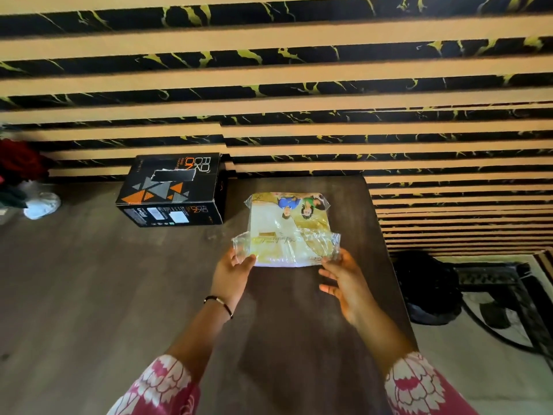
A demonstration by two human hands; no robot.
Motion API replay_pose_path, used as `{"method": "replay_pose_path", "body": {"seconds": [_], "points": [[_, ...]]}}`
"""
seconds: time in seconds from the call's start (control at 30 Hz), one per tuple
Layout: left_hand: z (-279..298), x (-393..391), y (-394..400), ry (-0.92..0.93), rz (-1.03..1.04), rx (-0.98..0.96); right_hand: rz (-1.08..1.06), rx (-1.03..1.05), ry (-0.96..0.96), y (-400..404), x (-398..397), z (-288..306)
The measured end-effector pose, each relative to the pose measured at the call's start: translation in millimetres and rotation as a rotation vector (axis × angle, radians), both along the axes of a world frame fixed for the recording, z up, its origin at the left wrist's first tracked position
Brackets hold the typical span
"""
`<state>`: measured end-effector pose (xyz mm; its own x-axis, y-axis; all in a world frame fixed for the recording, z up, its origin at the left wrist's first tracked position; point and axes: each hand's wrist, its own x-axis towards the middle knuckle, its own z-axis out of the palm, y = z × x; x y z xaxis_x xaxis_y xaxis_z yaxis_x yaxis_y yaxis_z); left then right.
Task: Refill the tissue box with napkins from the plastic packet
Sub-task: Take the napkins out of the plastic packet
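1. Left hand [236, 272] pinching the near-left corner of the napkin packet [288, 232], thumb and fingers curled onto the loose clear plastic flap. Thin dark bracelet [220, 304] on that wrist, pink-and-white floral sleeves [161, 384] lower down.
2. Right hand [344, 280] at the near-right corner, fingertips touching the plastic edge, other fingers spread and fairly straight. Looks more like steadying than gripping, tbh, but hard to call for sure.
3. Packet lying flat on the dark wooden table [89, 295], near the far right end, printed side up, white napkins showing through at the near edge. Near end looks loose or already opened, can't say for certain.
4. Tissue box [173, 191] (black with orange and grey triangles) sitting to the left of the packet and a bit farther back, just beside it but not touching. Rectangular slot on top, nothing visibly poking out.
5. Striped black-and-tan wall panel [299, 85] right behind everything.
6. Step-wise: pretty much the start, getting into the packet. Nothing in the box yet by the look of it.
7. Next up, probably: spreading the plastic mouth open with both hands, sliding the stack out without scattering it, then dealing with how the box opens.
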<state>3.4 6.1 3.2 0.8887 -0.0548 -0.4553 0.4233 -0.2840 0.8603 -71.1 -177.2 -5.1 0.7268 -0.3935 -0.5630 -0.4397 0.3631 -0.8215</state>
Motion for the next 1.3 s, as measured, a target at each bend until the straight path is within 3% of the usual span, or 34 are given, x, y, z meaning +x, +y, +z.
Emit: {"method": "replay_pose_path", "body": {"seconds": [0.47,0.53,0.6,0.7,0.8,0.93,1.03,1.3], "points": [[-18,-124,162,-0.024,-0.237,-0.048,-0.042,-0.038,0.138,136,-153,15],[-19,-133,181,-0.032,-0.339,-0.018,-0.06,-0.229,0.178,151,-165,14],[-18,-136,193,-0.132,-0.477,0.144,-0.051,-0.596,0.273,162,-171,17],[-11,-132,190,-0.501,-0.635,0.41,-0.007,-1.03,0.187,177,-164,33],[-8,-122,167,-0.676,-0.938,0.638,0.284,-1.186,0.037,191,-141,40],[-9,-118,133,-0.732,-1.089,0.804,0.637,-1.354,0.374,193,-109,26],[-15,-119,124,-0.665,-1.08,0.845,0.631,-1.404,0.455,189,-94,22],[-22,-119,123,-0.598,-1.054,0.813,0.605,-1.185,0.515,182,-74,16]]}}
